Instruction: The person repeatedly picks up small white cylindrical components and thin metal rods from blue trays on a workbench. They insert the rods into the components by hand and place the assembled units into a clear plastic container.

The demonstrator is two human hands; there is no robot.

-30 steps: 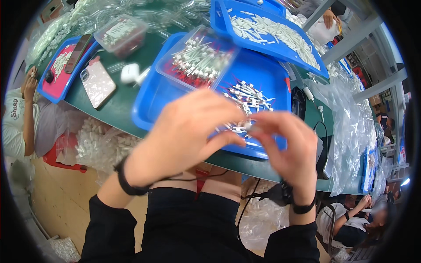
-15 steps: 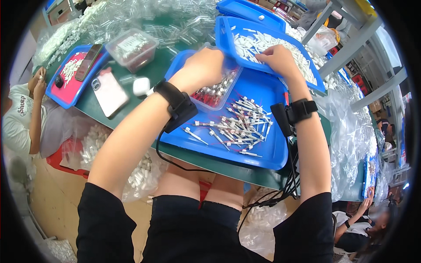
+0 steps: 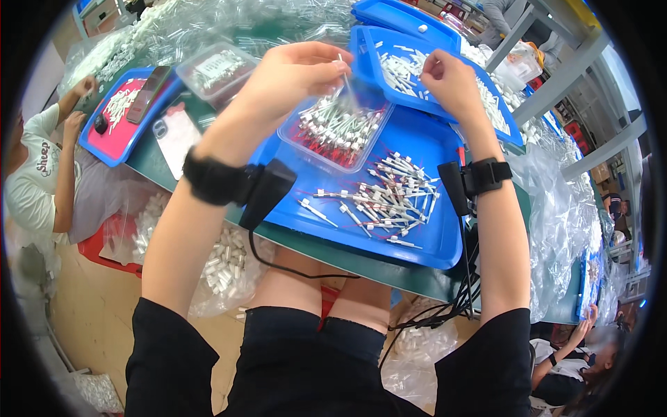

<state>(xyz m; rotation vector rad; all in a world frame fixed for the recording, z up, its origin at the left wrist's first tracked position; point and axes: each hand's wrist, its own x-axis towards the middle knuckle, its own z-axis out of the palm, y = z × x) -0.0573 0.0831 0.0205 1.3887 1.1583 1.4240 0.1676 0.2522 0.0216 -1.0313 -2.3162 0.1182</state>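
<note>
My left hand (image 3: pixel 295 76) is raised over a clear plastic box (image 3: pixel 366 158), thumb and fingertips pinching a thin white piece (image 3: pixel 343 68), partly blurred. In the box lie many white connectors with red wires (image 3: pixel 338 128). My right hand (image 3: pixel 450 82) hovers at the upper blue tray (image 3: pixel 368 52), among small white tubes (image 3: pixel 399 73). Its fingertips are pressed together; whatever they hold is too small to make out. Below the box, a larger blue tray (image 3: pixel 434 247) carries a loose pile of wired white connector pieces with thin sleeves (image 3: pixel 396 191).
To the left are a second clear box (image 3: pixel 217 73), a phone in a pale case (image 3: pixel 177 142) and a pink-lined blue tray (image 3: pixel 104 139) with a dark phone. A co-worker (image 3: pixel 45 167) sits there. Clear plastic bags (image 3: pixel 549 208) lie right; black cables (image 3: pixel 445 309) hang off the table edge.
My left hand has lifted out of the clear box and moved up and left, a thin white piece now showing in its fingers. My right hand has risen slightly, fingertips drawn together.
</note>
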